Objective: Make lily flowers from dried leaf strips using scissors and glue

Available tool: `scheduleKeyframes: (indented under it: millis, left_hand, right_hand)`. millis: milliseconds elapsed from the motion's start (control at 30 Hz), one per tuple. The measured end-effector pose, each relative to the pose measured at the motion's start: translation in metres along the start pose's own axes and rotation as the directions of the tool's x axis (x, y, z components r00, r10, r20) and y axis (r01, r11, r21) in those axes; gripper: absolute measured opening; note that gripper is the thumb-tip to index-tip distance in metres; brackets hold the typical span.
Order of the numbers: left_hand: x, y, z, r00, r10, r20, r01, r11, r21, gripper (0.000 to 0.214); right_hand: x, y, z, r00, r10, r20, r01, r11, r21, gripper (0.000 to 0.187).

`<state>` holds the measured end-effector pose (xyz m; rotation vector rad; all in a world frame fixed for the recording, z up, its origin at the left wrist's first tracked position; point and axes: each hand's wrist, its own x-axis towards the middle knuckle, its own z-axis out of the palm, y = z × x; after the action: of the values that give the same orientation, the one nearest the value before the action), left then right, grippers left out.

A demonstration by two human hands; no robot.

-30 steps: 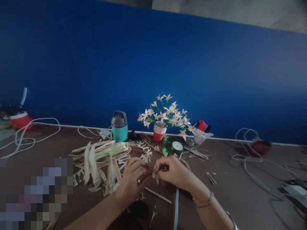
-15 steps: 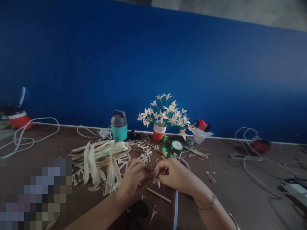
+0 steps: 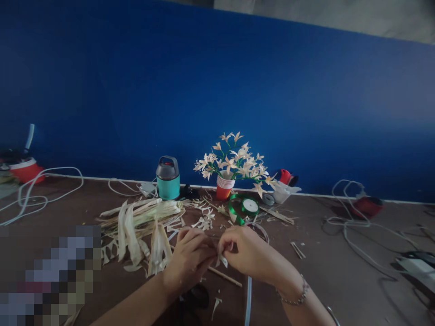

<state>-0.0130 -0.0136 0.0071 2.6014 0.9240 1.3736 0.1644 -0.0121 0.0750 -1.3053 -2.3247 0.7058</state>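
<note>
Just in front of me, my right hand (image 3: 249, 253) pinches a small pale husk piece (image 3: 222, 261) between thumb and fingertips. My left hand (image 3: 190, 256) is curled up close beside it, fingertips nearly meeting the right ones; whatever it grips is hidden behind its own fingers. Below the hands lies a thin wooden stick (image 3: 226, 277). To the left, touching distance from my left hand, stands a folded dry husk (image 3: 160, 249), with a bundle of pale husks (image 3: 146, 213) behind it. Small cut husk scraps (image 3: 205, 219) are scattered beyond the hands.
Husk flowers (image 3: 234, 158) on green stems stand in stacked paper cups (image 3: 224, 186) by the blue wall. Near them are a green ribbon spool (image 3: 250, 206), a grey tape roll (image 3: 268, 199) and a teal container (image 3: 169, 187). White cables (image 3: 350, 226) trail at the right.
My hands have drawn slightly closer together, and the pale husk piece has turned a little in my right fingertips. Things on the table keep their places.
</note>
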Motion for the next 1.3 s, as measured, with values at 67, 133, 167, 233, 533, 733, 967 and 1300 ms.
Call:
scheduleKeyframes:
  millis: [67,133,167,233,533,733,967,1300]
  left_hand:
    - [-0.001,0.0,0.001,1.0,-0.009,0.003,0.009,1.0,-0.004,0.01]
    - [-0.002,-0.002,0.002,0.999,-0.03,-0.012,0.029,0.999,-0.023,0.01]
    - [-0.002,-0.003,0.003,0.999,-0.041,-0.027,0.04,0.998,-0.041,0.011]
    - [-0.004,-0.006,0.003,0.995,-0.066,-0.078,0.059,0.995,-0.085,0.011]
    - [0.002,-0.005,-0.001,0.942,-0.22,-0.252,0.163,0.96,-0.23,0.011]
    - [0.001,-0.005,0.0,0.95,-0.201,-0.241,0.145,0.962,-0.232,0.014]
    - [-0.001,-0.009,0.003,0.968,-0.182,-0.172,0.147,0.969,-0.198,0.011]
    - [0.0,-0.011,0.002,0.941,-0.219,-0.259,0.171,0.966,-0.193,0.018]
  right_hand:
    - [0.0,-0.001,0.0,1.0,-0.002,-0.011,0.003,1.0,0.015,0.025]
    - [0.001,-0.005,-0.001,1.0,-0.002,-0.021,0.003,0.999,0.051,0.024]
    - [0.001,-0.007,-0.002,1.0,0.006,-0.025,-0.004,0.997,0.08,0.024]
    - [0.003,-0.011,-0.005,0.997,0.055,-0.048,-0.047,0.986,0.162,0.022]
    - [0.008,-0.002,-0.008,0.973,0.229,0.008,-0.21,0.875,0.435,0.023]
    - [0.009,-0.002,0.002,0.965,0.263,0.02,-0.246,0.869,0.429,0.015]
    - [0.011,-0.004,0.002,0.962,0.273,0.009,-0.255,0.886,0.387,0.013]
    - [0.009,-0.007,-0.001,0.965,0.26,0.044,-0.256,0.882,0.396,0.012]
